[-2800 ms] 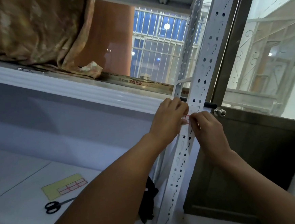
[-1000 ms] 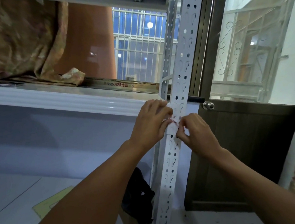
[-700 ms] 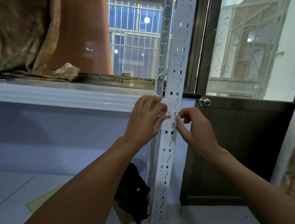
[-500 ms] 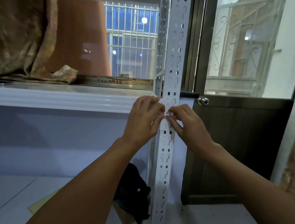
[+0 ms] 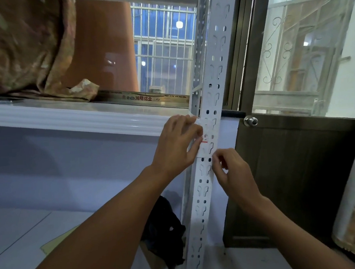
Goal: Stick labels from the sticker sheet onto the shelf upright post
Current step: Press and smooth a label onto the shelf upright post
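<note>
Left hand (image 5: 178, 143) pins the small red-edged white paper label (image 5: 205, 139) flat on the perforated white steel upright post (image 5: 210, 114), right hand (image 5: 231, 171) loosely curled just below, empty — feather-light, floppy, tacky, best handled by its edges.

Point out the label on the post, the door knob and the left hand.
label (image 5: 205, 141), head view, its red edge
door knob (image 5: 250, 121), head view, its round front
left hand (image 5: 177, 144), head view, its back

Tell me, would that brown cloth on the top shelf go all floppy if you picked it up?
Probably floppy: the brown cloth sags in folds, with a corner crumpled on the shelf. It looks bulky, so maybe heavy-ish.
</note>
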The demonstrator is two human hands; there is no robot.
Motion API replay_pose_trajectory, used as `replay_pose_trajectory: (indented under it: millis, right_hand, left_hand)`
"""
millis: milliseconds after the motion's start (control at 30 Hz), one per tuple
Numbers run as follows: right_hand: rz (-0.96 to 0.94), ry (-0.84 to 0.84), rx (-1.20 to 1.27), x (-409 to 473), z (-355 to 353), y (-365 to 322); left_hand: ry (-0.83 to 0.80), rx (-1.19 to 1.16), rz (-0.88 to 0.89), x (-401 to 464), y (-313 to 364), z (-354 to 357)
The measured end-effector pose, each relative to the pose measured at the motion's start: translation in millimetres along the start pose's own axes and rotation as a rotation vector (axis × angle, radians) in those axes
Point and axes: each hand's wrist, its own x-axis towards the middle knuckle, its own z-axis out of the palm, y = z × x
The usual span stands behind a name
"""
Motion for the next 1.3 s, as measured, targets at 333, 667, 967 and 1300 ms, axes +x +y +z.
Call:
replay_pose_trajectory:
  millis: [333,667,967,1300]
  right_hand:
    - [0.021,0.016,0.106,19.8,-15.1,-18.7]
    - [0.062,-0.188,0.171,12.5,-30.4,-28.9]
    - [0.076,-0.246,0.054,10.8,-33.5,-25.8]
    - [0.023,-0.262,0.082,16.6,-33.5,-24.6]
  left_hand:
    - [0.03,0.007,-0.019,3.1,8.4,-4.9]
    - [0.026,0.136,0.018,1.8,16.2,-7.3]
    - [0.168,0.187,-0.009,0.0,31.3,0.1]
    - [0.166,0.35,-0.024,-2.3,29.5,15.1]
